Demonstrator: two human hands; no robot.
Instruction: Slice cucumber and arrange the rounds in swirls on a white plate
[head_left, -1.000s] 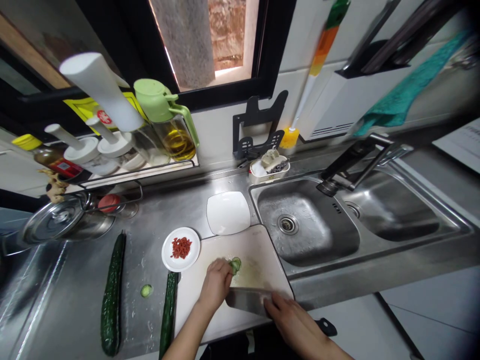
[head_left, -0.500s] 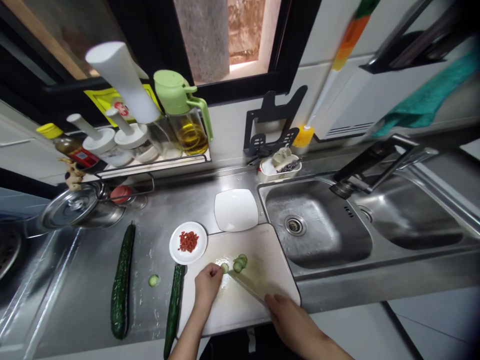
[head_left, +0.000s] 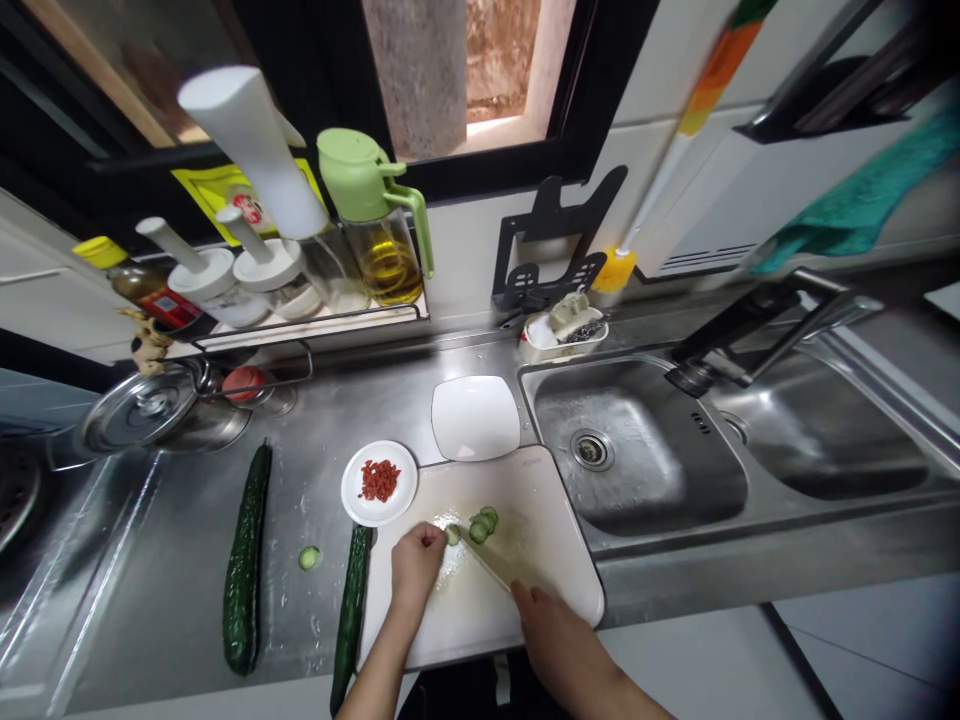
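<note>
Left hand [head_left: 415, 568]: fingertips pinched together beside a single cucumber slice [head_left: 452, 535]; whether they grip it, can't tell. Right hand [head_left: 553, 628] closed round knife [head_left: 489, 565], blade toward 10 o'clock. Cucumber pile [head_left: 484, 524] on board [head_left: 480, 630], 2 o'clock from left hand. Round plate [head_left: 409, 483], 11 o'clock: red pieces [head_left: 379, 481]. Oil jug [head_left: 390, 264], 12 o'clock: yellow oil.

We see bare steel counter [head_left: 180, 560] between the pot [head_left: 199, 425] and whole cucumber [head_left: 246, 560]; the knife [head_left: 487, 562] obstructs the board's [head_left: 457, 630] middle.
</note>
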